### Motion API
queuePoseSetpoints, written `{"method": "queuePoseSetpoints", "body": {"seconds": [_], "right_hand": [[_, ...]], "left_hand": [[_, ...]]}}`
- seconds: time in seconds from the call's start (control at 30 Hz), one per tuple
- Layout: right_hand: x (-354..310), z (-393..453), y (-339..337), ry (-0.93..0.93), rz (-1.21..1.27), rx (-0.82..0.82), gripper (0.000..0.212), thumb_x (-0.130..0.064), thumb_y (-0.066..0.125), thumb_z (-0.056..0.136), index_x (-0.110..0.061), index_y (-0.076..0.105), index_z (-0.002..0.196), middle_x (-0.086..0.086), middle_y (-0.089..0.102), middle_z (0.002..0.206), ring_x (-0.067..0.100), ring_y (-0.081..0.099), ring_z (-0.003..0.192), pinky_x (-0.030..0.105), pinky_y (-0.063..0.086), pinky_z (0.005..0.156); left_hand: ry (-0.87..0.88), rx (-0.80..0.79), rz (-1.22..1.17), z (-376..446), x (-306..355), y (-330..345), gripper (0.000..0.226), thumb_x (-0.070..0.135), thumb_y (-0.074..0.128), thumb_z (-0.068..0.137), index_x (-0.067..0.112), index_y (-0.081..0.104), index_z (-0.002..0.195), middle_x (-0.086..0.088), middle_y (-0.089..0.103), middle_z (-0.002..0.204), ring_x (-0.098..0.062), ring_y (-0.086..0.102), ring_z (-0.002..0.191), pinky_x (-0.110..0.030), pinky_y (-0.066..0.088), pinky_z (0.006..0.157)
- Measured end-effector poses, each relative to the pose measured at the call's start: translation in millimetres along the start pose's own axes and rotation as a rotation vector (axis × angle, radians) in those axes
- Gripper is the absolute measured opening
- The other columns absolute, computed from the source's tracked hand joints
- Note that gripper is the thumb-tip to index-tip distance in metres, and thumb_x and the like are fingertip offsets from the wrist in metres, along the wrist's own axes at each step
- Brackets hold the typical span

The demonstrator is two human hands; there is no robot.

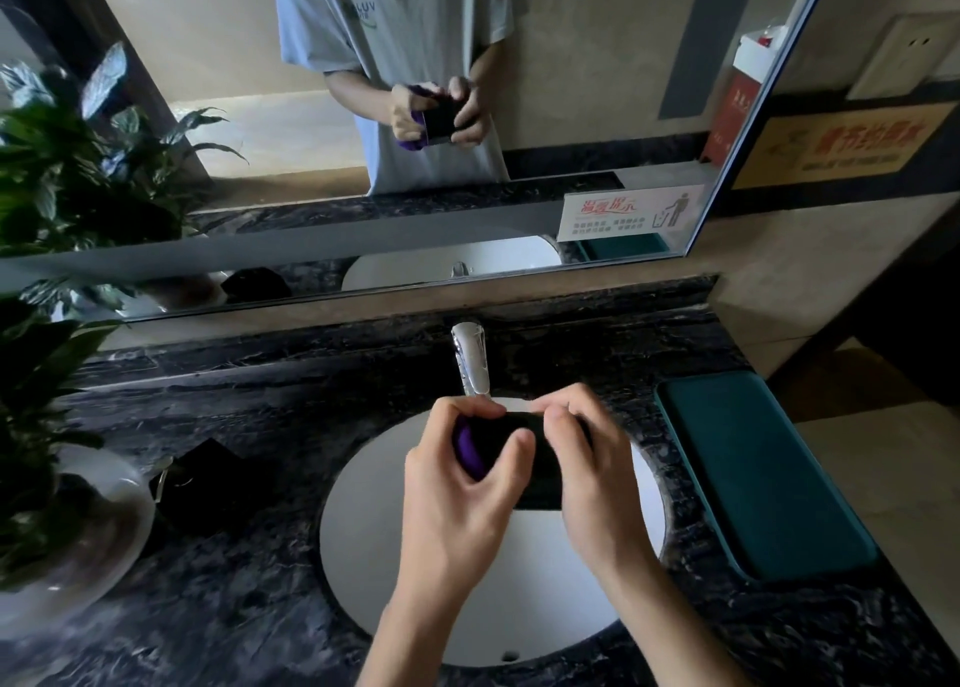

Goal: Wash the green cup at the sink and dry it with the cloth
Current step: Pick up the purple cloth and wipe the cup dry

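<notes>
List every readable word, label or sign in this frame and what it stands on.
"LUV": partly cut off, on the grey shirt in the mirror.
"温馨提示": red heading on the white notice; its smaller lines are too blurred.
Yellow wall sign: red characters, blurred, unreadable.
Red label reflected: unreadable.

both hands hold the cup (524, 458) over the sink (363, 525), just in front of the faucet (470, 359): left hand (457, 489) on its left end with the cloth (467, 450) pressed against it, right hand (592, 478) on its right end. the sink is set in the counter (260, 608), with the mirror (363, 167) behind the faucet. a potted plant (57, 426) stands at the counter's left edge, a dark folded item (208, 484) lies between plant and sink, and a flat pad (763, 473) lies right of the sink.
</notes>
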State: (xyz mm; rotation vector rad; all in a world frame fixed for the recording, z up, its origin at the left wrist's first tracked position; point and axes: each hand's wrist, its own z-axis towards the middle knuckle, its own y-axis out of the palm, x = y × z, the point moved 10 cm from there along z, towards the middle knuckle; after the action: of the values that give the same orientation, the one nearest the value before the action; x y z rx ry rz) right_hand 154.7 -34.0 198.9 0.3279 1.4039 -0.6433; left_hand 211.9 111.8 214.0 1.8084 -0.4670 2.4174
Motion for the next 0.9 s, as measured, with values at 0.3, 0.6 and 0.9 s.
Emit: {"method": "queuePoseSetpoints", "body": {"seconds": [0.3,0.6,0.9], "right_hand": [[-5,-12,30,-0.108,-0.16,-0.319,0.041,-0.052,0.053,0.091,-0.034,0.059,0.126,-0.013,0.062,0.112,0.006,0.063,0.102,0.018,0.051,0.08],[38,-7,27,0.501,0.198,-0.2,0.029,-0.046,0.045,0.085,-0.033,0.067,0.072,-0.004,0.061,0.062,0.015,0.057,0.045,0.02,0.033,0.038],[-8,-11,15,-0.301,-0.164,-0.213,0.03,-0.036,0.047,0.098,-0.021,0.066,0.116,-0.005,0.067,0.104,0.011,0.064,0.099,0.021,0.047,0.084]], "left_hand": [[-0.296,0.159,-0.179,0,-43,-28,0.017,0.034,0.073,0.09,0.023,0.067,0.078,0.008,0.059,0.062,-0.022,0.05,0.056,-0.041,0.047,0.05],[0.024,-0.14,0.046,-11,-6,7,0.03,0.035,0.071,0.085,0.037,0.059,0.112,0.019,0.075,0.087,-0.005,0.073,0.071,-0.011,0.053,0.062],[-0.257,-0.052,-0.141,1,-40,-6,0.009,0.037,0.074,0.088,0.031,0.071,0.093,0.009,0.056,0.061,-0.006,0.044,0.045,-0.024,0.04,0.04]]}}
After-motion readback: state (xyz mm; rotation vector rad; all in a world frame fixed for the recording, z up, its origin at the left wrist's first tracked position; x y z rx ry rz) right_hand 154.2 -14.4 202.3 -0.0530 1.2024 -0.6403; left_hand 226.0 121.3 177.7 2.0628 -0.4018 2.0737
